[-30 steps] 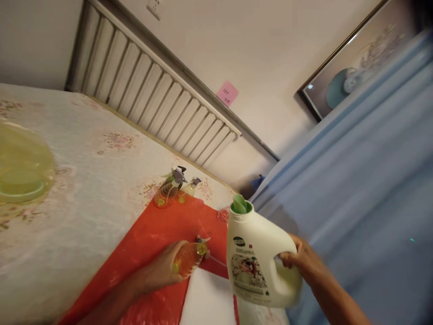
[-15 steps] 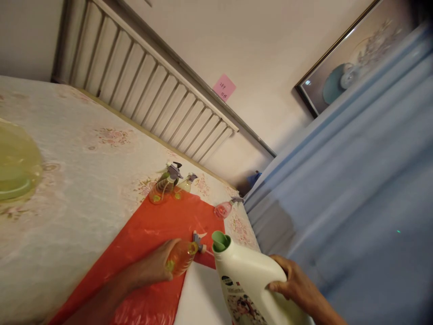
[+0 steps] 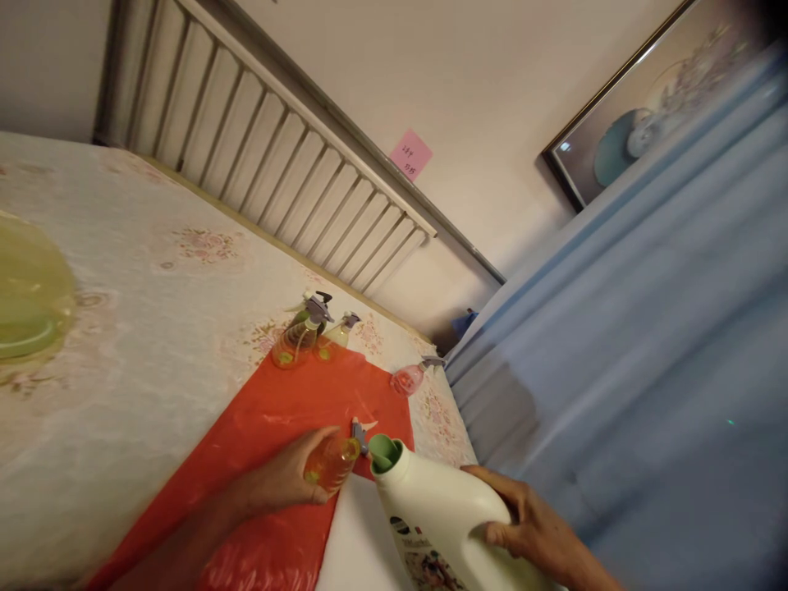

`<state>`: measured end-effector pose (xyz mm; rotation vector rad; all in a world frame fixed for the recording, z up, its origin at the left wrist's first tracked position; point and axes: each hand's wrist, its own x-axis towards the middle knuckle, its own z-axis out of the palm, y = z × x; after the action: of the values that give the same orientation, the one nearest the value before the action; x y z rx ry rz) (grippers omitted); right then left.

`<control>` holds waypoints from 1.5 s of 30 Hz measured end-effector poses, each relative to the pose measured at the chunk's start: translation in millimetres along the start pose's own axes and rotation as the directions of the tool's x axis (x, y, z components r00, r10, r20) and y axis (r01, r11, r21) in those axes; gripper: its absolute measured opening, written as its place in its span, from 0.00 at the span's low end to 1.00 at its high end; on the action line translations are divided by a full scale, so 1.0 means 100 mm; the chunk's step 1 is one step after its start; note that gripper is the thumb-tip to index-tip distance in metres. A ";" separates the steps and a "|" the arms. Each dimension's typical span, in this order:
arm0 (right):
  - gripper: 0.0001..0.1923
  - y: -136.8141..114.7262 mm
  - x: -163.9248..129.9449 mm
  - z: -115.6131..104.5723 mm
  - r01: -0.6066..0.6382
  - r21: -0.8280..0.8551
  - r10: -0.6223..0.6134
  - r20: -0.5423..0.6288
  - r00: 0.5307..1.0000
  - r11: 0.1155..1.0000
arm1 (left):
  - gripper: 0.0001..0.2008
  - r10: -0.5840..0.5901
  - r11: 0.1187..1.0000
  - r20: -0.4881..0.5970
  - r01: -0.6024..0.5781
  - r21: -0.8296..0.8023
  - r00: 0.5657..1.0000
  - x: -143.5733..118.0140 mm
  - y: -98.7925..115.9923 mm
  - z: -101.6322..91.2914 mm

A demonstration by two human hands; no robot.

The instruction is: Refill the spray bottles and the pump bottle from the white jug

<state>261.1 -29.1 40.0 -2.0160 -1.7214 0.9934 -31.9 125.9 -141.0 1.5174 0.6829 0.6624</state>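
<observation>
A: We hold a small bottle (image 3: 331, 464) in our left hand (image 3: 284, 483), fingers wrapped round its amber body, on the red sheet (image 3: 271, 427).

B: Our right hand (image 3: 529, 525) grips the white jug (image 3: 443, 513), fingers closed on its side. It tilts, its green spout (image 3: 385, 453) just beside the bottle's open neck.

A: A loose sprayer (image 3: 360, 431) lies touching the bottle, behind the spout.

B: Around us: two spray bottles (image 3: 304, 332) at the sheet's far edge, a pink one (image 3: 407, 379) near the blue curtain (image 3: 646, 345), a green bowl (image 3: 28, 308) well apart on the left.
</observation>
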 end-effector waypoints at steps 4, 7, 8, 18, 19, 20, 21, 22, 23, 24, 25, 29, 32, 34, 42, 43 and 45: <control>0.37 0.03 0.00 0.00 -0.017 0.004 0.017 0.007 1.000 1.000 | 0.30 0.035 0.999 0.051 -0.033 -0.037 0.998 0.01 0.01 0.00; 0.37 0.05 0.00 0.00 -0.028 -0.002 0.028 0.023 0.999 1.000 | 0.27 0.072 0.996 0.061 -0.068 -0.062 0.996 0.02 -0.03 0.00; 0.37 0.06 0.01 0.00 -0.027 -0.003 0.028 0.026 0.999 1.000 | 0.28 0.074 0.995 0.058 -0.071 -0.065 0.996 0.03 -0.04 -0.01; 0.34 -0.04 0.05 0.01 -0.008 -0.016 0.009 0.052 0.999 1.000 | 0.30 0.095 0.993 0.074 -0.090 -0.074 0.993 0.09 -0.14 0.00; 0.33 -0.06 0.05 0.01 -0.003 -0.026 0.004 0.054 0.999 1.000 | 0.30 0.098 0.992 0.070 -0.093 -0.080 0.993 0.09 -0.14 0.00; 0.33 -0.07 0.05 0.01 0.000 -0.036 0.002 0.056 0.998 0.999 | 0.30 0.099 0.992 0.069 -0.093 -0.082 0.993 0.09 -0.14 0.00; 0.33 -0.08 0.05 0.00 0.001 -0.044 0.002 0.058 0.998 0.999 | 0.29 0.101 0.992 0.065 -0.096 -0.079 0.993 0.08 -0.14 0.00; 0.33 -0.10 0.05 -0.01 -0.001 -0.052 0.004 0.061 0.998 0.999 | 0.28 0.104 0.992 0.061 -0.100 -0.076 0.993 0.08 -0.13 0.00; 0.34 -0.11 0.05 -0.01 -0.004 -0.059 0.007 0.061 0.998 0.998 | 0.28 0.109 0.992 0.063 -0.105 -0.072 0.992 0.08 -0.13 0.00; 0.34 -0.12 0.05 -0.02 -0.007 -0.065 0.011 0.061 0.998 0.998 | 0.28 0.115 0.991 0.064 -0.111 -0.069 0.991 0.08 -0.14 0.00; 0.34 -0.13 0.05 -0.03 -0.008 -0.070 0.013 0.063 0.998 0.998 | 0.28 0.121 0.991 0.067 -0.116 -0.064 0.990 0.09 -0.15 0.00; 0.33 -0.17 0.06 -0.06 0.018 -0.095 -0.009 0.089 0.996 0.995 | 0.29 0.129 0.991 0.064 -0.127 -0.045 0.989 0.12 -0.21 0.00; 0.32 -0.19 0.07 -0.07 0.033 -0.099 -0.022 0.107 0.994 0.995 | 0.29 0.134 0.990 0.065 -0.131 -0.051 0.989 0.12 -0.23 0.00; 0.32 -0.21 0.08 -0.08 0.041 -0.100 -0.029 0.121 0.992 0.994 | 0.30 0.140 0.989 0.068 -0.137 -0.058 0.988 0.12 -0.23 0.00; 0.32 -0.33 0.10 -0.12 0.043 -0.152 -0.023 0.132 0.991 0.987 | 0.29 0.167 0.984 0.070 -0.162 -0.079 0.983 0.11 -0.22 -0.01; 0.32 -0.34 0.11 -0.12 0.040 -0.156 -0.020 0.127 0.992 0.987 | 0.29 0.167 0.984 0.073 -0.161 -0.076 0.983 0.11 -0.22 -0.01; 0.33 -0.37 0.11 -0.13 0.028 -0.152 -0.009 0.122 0.992 0.988 | 0.30 0.161 0.985 0.073 -0.156 -0.075 0.984 0.11 -0.23 -0.01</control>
<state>242.8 -7.3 68.9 -2.0664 -1.9312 1.0249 -25.5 135.8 -163.7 1.5364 0.4781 0.7343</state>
